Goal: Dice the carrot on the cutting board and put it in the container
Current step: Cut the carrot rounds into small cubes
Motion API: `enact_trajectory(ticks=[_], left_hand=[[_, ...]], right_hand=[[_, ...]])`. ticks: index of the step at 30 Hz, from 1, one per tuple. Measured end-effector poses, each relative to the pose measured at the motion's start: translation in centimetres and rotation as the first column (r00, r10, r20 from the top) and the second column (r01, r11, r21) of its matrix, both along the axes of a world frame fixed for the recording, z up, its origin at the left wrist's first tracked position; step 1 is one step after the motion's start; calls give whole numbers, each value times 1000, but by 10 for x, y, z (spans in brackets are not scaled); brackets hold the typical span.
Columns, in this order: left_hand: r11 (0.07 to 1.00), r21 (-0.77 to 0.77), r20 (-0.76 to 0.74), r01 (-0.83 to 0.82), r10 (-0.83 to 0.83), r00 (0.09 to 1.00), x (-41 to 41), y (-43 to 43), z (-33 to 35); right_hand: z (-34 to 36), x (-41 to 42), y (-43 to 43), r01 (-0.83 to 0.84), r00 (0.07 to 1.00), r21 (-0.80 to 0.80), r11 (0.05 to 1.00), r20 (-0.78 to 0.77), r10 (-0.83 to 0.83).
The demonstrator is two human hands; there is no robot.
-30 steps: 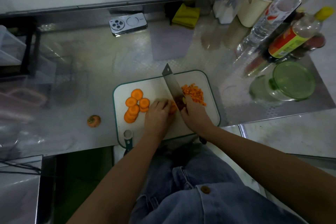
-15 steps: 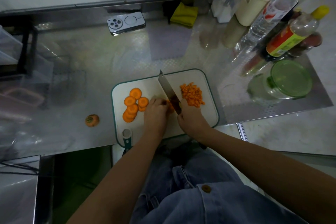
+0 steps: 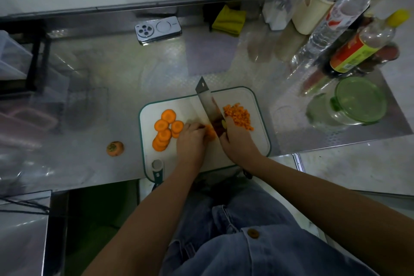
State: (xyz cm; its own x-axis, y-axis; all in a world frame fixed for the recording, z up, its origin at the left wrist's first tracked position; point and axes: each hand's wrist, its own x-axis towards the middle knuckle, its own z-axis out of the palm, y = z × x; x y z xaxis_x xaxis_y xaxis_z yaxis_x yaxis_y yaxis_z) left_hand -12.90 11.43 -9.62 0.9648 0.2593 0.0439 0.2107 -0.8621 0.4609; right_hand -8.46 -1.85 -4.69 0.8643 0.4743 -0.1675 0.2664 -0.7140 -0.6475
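Observation:
A white cutting board with a green rim lies at the counter's front edge. Several round carrot slices are stacked on its left part, and a heap of diced carrot sits on its right part. My right hand grips the handle of a cleaver, whose blade runs across the board's middle. My left hand holds down a small carrot piece with curled fingers, right beside the blade. A glass container with a green lid stands to the right of the board.
A carrot stub lies on the steel counter left of the board. A phone and a yellow cloth lie at the back. Bottles and a cream jug crowd the back right. A peeler rests at the board's front left corner.
The cleaver's blade shifted slightly back and forth over the carrot piece while chopping. My left hand stayed on the piece. The view drifted a little.

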Motion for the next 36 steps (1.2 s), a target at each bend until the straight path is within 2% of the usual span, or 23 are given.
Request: enact_trajectory(ticks=[8,16,27,36], left_hand=[[1000,0,47,-11,11,999,0,-1,2],[999,23,23,36,-36,999,5,1,-2],[1000,-10,14,23,-23,1000,3,1,-3],[995,-74,-1,-68,68,998,-5,7,-1]], right_hand=[[-1,-9,-1,-53,998,-85,995,-42,49],[-8,-12,7,-5,995,-58,998,-98,0],[-9,-1,15,23,999,-50,999,-38,-25],[2,-9,5,-46,999,-21,999,-19,46]])
